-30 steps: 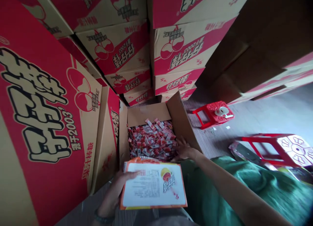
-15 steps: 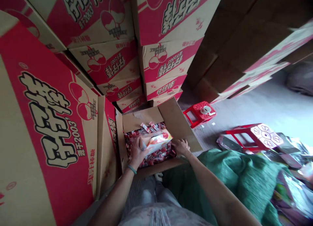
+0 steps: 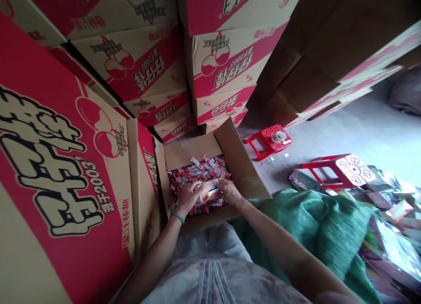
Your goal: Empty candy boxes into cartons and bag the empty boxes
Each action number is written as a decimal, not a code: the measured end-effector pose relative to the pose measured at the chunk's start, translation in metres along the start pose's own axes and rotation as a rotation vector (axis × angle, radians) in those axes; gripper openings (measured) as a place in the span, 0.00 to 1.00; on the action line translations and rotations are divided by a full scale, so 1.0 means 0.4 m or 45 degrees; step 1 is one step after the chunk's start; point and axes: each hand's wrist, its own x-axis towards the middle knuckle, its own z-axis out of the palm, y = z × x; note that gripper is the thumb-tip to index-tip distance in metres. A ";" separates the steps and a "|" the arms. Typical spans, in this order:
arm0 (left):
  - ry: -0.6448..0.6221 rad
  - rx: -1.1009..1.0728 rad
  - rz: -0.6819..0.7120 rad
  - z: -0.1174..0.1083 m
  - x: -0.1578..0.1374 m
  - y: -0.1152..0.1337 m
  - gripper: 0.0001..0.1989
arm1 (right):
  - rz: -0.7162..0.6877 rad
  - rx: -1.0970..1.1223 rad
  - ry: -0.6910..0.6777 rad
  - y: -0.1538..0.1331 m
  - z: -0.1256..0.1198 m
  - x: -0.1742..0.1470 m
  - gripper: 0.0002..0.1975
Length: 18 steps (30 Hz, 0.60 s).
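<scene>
An open cardboard box (image 3: 237,163) stands on the floor directly in front of the person, its flaps turned outward and its inside filled with small red and white wrapped sweets (image 3: 200,172). A flat orange and white packet (image 3: 208,193) lies on top of the sweets at the near side of the box, held between both hands. The left hand (image 3: 190,196) rests over the left end of the packet with its fingers curled down onto it; a green band circles the wrist. The right hand (image 3: 230,192) grips the right end of the packet, fingers bent around its edge. Both forearms reach in from the lower edge of the view, above the person's pale patterned clothing. Stacked red and tan cartons (image 3: 223,67) with printed lettering rise behind the box, and a large carton (image 3: 59,163) of the same kind stands close on the left. A green sack (image 3: 315,225) lies just beside the box on the right. Two red plastic stools (image 3: 335,172) stand farther right on the floor, the far one bearing a roll of tape (image 3: 279,136). Loose printed wrappers (image 3: 391,234) are heaped at the right edge.
</scene>
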 end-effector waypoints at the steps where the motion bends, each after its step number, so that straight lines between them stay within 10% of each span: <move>1: -0.059 0.030 -0.032 -0.008 0.010 0.006 0.18 | -0.027 -0.014 -0.019 -0.006 0.001 -0.004 0.13; 18: -0.188 0.252 -0.208 0.002 0.021 0.007 0.14 | -0.733 -0.156 -0.048 -0.134 -0.117 -0.120 0.10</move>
